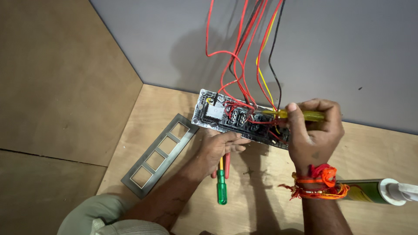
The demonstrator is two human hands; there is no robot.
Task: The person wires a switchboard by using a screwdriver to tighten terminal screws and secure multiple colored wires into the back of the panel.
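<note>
The right hand [314,130] is gripping a yellow-handled screwdriver [300,115], pressing its tip into the grey plastic switch module frame [241,117] (red wires trailing upward) lying on the plywood; the left hand [220,146] is steadying its near edge, fingers loosely curled.

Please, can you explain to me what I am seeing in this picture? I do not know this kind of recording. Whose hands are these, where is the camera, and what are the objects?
The one picture comes from a camera worn on a person's head, looking down at their own two bare hands.

The right hand grips a yellow-handled screwdriver, its tip pointing into a switch module plate lying back side up. Red, yellow and black wires run from it up along the grey wall.

The left hand rests against the plate's near edge.

On the wooden surface also lie a grey cover frame with square openings, a green-handled tool partly under the left hand, and a sealant tube.
</note>
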